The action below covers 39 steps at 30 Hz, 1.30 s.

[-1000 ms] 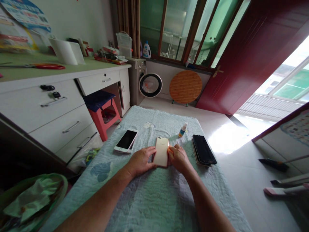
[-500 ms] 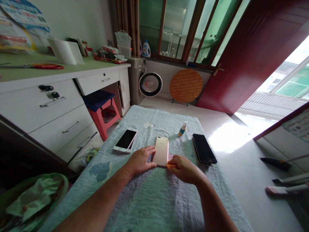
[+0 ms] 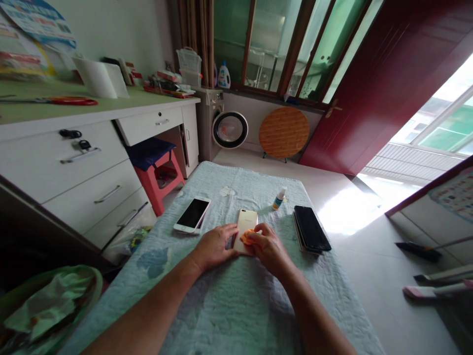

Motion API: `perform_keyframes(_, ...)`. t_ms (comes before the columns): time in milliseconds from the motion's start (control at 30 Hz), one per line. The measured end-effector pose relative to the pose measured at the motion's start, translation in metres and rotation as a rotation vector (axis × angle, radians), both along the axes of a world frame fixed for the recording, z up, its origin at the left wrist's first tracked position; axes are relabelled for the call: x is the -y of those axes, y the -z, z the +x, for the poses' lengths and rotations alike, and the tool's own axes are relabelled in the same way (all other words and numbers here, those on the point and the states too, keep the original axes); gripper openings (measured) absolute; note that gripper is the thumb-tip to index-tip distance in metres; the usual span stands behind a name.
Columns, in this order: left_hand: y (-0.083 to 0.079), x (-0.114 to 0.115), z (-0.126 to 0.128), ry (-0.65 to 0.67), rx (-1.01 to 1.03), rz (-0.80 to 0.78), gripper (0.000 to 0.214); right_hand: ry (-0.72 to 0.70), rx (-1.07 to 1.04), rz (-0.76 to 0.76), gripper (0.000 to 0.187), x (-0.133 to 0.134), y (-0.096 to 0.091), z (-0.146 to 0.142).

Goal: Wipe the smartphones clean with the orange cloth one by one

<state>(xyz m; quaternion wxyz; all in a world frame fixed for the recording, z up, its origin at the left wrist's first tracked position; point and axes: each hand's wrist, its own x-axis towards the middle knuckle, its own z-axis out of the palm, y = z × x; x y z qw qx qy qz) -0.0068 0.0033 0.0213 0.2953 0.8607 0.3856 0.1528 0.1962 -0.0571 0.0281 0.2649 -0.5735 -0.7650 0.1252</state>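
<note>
A gold phone (image 3: 246,220) lies face down on the pale blue quilted cloth (image 3: 236,305). My left hand (image 3: 214,246) rests flat against the phone's left edge and holds it still, fingers stretched out. My right hand (image 3: 268,246) is closed on a small orange cloth (image 3: 247,236) and presses it onto the phone's lower back. A white phone (image 3: 192,215) lies screen up to the left. A stack of dark phones (image 3: 311,229) lies to the right. A small spray bottle (image 3: 279,198) stands beyond the gold phone.
A white desk with drawers (image 3: 74,162) runs along the left, with a pink stool (image 3: 157,170) under it. A green bag of rubbish (image 3: 48,305) sits at the lower left. A washing machine (image 3: 221,123) and a round wooden tabletop (image 3: 284,132) stand at the far wall. A broom (image 3: 421,250) lies on the floor at the right.
My right hand moved with the orange cloth from the phone's right lower edge up onto its back. The left hand and the phone stayed in place.
</note>
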Motion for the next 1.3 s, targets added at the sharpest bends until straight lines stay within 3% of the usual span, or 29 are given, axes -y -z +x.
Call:
perform_keyframes(100,0.000,0.000,0.000,0.007,0.009,0.008,0.062,0.070,0.109,0.014,0.024,-0.008,0.008,0.001)
perform_keyframes(333,-0.003,0.000,0.000,0.030,-0.007,0.032,0.063,0.189,0.349,-0.101,0.036,-0.036,-0.001,0.004)
perform_keyframes(633,-0.002,0.001,0.000,0.049,0.011,0.051,0.056,0.299,0.349,-0.122,0.034,-0.066,0.006,0.004)
perform_keyframes(1067,0.001,0.000,0.002,0.048,0.063,0.048,0.060,0.098,0.340,-0.117,0.025,-0.063,0.009,-0.035)
perform_keyframes(1300,-0.001,0.002,0.002,0.021,-0.008,0.047,0.055,0.211,0.331,-0.107,0.034,-0.066,0.010,-0.019)
